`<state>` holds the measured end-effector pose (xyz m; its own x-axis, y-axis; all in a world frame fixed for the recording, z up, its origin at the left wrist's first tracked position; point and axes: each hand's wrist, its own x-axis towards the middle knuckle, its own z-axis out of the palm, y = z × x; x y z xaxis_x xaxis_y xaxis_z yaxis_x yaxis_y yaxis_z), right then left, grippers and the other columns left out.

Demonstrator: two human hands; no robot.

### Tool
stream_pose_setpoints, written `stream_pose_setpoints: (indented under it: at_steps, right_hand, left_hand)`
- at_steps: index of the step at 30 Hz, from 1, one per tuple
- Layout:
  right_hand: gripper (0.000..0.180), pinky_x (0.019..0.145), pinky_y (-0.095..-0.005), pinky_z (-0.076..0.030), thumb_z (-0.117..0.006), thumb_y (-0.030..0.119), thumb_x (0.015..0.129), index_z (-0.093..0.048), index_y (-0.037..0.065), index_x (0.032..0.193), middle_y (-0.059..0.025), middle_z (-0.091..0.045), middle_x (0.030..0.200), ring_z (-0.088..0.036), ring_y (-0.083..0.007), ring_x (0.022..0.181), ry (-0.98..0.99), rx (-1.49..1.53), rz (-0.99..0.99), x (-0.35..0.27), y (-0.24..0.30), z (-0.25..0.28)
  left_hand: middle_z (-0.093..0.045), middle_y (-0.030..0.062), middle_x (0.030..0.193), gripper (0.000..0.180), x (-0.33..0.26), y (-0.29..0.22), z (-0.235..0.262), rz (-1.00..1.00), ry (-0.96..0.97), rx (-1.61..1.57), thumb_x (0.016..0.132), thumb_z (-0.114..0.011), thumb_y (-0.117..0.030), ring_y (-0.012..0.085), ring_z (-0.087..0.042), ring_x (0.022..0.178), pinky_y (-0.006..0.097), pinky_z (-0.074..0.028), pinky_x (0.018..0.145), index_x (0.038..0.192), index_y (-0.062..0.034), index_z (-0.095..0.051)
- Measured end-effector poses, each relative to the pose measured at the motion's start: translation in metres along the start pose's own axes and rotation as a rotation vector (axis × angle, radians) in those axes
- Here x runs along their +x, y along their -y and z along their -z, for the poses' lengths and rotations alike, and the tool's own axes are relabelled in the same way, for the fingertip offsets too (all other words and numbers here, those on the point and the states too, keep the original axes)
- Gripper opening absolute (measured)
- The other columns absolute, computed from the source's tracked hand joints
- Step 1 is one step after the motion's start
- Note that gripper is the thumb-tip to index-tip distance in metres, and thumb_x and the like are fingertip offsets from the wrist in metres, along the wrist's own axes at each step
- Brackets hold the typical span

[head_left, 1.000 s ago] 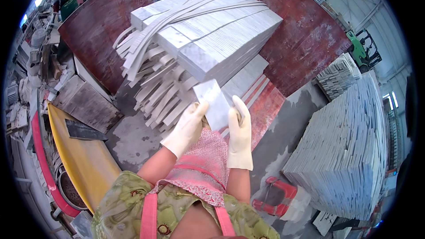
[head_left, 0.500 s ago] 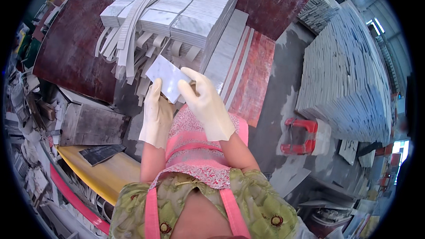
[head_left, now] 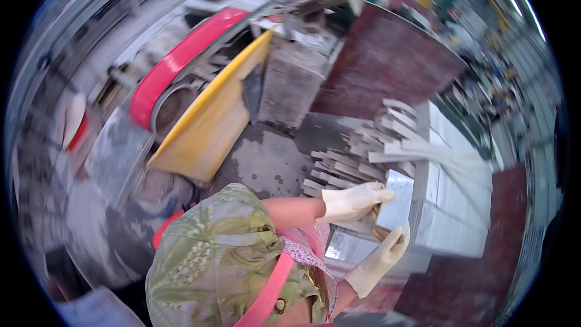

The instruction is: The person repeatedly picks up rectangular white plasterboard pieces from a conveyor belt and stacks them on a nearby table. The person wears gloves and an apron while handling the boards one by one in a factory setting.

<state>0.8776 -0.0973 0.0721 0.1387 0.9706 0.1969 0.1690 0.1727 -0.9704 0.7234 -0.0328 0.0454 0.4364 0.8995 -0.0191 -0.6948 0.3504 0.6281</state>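
One pale tile in the half-curled grip of left hand and right hand at its edges.

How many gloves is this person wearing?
2: one on the left hand, at the left edge of the pale slab; one on the right hand, at its bottom.

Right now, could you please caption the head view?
Gloved left hand and right hand hold a pale tile near stacked slabs.

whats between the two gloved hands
In the head view, a pale rectangular slab lies between the left hand and the right hand, held by both.
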Motion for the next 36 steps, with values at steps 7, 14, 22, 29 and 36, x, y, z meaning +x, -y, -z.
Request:
stream_pose_setpoints:
  at_steps: [7, 14, 22, 29, 36]
  right_hand:
    - [0.045, 0.082, -0.0286, -0.056, -0.052, 0.023, 0.108, -0.05, -0.008, 0.141, -0.0172, -0.064, 0.122, -0.066, -0.017, 0.1, 0.138, 0.059, 0.014, 0.005, 0.012, -0.007]
    - [0.037, 0.076, -0.0261, -0.055, -0.059, 0.022, 0.106, -0.061, -0.004, 0.133, -0.0076, -0.069, 0.11, -0.066, -0.0116, 0.093, 0.03, 0.189, -0.092, -0.022, 0.023, 0.003]
    - [0.032, 0.059, -0.0282, -0.056, -0.057, 0.027, 0.106, -0.067, -0.003, 0.11, -0.0105, -0.072, 0.089, -0.067, -0.0143, 0.066, 0.077, 0.434, -0.308, -0.036, -0.001, 0.066]
    - [0.03, 0.057, -0.0298, -0.056, -0.058, 0.024, 0.105, -0.063, -0.005, 0.108, -0.0134, -0.07, 0.087, -0.067, -0.0183, 0.063, -0.194, 0.737, -0.339, -0.028, -0.038, 0.087]
    - [0.038, 0.074, -0.034, -0.062, -0.058, 0.026, 0.106, -0.049, -0.006, 0.123, -0.0194, -0.068, 0.106, -0.072, -0.0242, 0.082, -0.599, 0.651, -0.264, 0.042, -0.05, 0.127]
  left_hand:
    - [-0.072, 0.012, 0.108, 0.04, -0.026, -0.009, -0.01, -0.155, -0.137, 0.028, 0.104, -0.058, -0.034, 0.0198, -0.072, 0.091, 0.036, -0.059, 0.077, 0.121, 0.0016, -0.06]
    - [-0.074, 0.0105, 0.104, 0.035, -0.041, 0.017, -0.007, -0.121, -0.255, 0.124, 0.102, -0.061, -0.036, 0.0213, -0.072, 0.089, 0.039, -0.058, 0.082, 0.111, -0.0032, -0.069]
    - [-0.073, 0.0136, 0.107, 0.048, -0.03, 0.043, -0.045, -0.052, -0.06, 0.27, 0.101, -0.064, -0.041, 0.0214, -0.073, 0.093, 0.037, -0.06, 0.084, 0.119, 0.0032, -0.064]
    - [-0.071, 0.0133, 0.116, 0.048, -0.018, 0.055, -0.081, 0.124, -0.058, 0.306, 0.105, -0.059, -0.04, 0.0172, -0.069, 0.095, 0.034, -0.057, 0.087, 0.13, 0.0003, -0.06]
    - [-0.069, 0.0144, 0.116, 0.046, 0.027, 0.023, -0.024, 0.0, -0.342, 0.507, 0.107, -0.057, -0.036, 0.0172, -0.069, 0.093, 0.032, -0.058, 0.085, 0.133, 0.0014, -0.056]
